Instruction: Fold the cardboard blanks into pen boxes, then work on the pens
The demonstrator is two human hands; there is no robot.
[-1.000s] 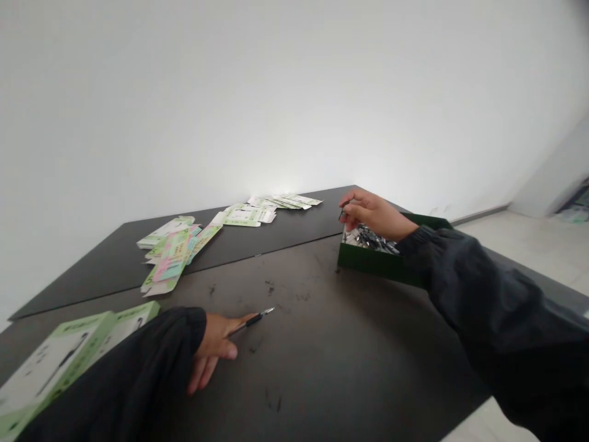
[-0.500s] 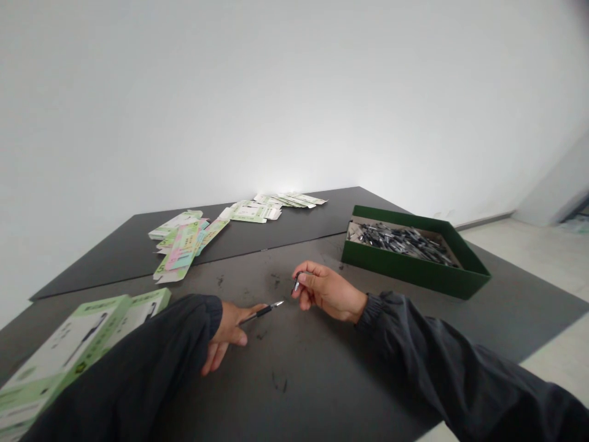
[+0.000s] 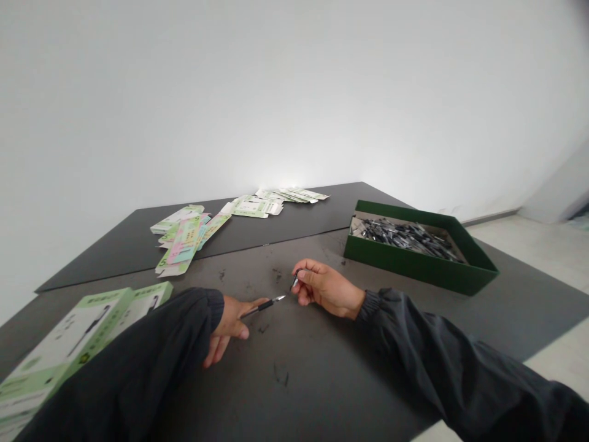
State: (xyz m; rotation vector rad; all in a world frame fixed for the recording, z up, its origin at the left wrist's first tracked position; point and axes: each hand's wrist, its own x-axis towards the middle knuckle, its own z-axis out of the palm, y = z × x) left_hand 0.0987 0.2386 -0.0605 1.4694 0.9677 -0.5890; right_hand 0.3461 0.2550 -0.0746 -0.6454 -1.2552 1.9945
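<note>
Between the thumb and fingers of my left hand (image 3: 232, 322) lies a black pen (image 3: 262, 307), its bare silver tip pointing right. The pen's rear end is hidden by the hand. To the right, my right hand (image 3: 324, 288) pinches a small dark pen cap (image 3: 295, 281) with a clip between thumb and index finger. A short gap separates the cap from the pen's tip. Both hands are above the dark table (image 3: 317, 362).
At the right stands a green box (image 3: 414, 270) holding many loose pens (image 3: 409, 238). White-and-green cartons (image 3: 69, 344) lie at the left, beside my left sleeve. Flattened colourful cartons (image 3: 186, 242) and white-green ones (image 3: 253, 207) lie farther back, near the wall.
The view has shifted slightly. Both hands keep nearly the same place, with the pen still in the left and the cap still in the right.
</note>
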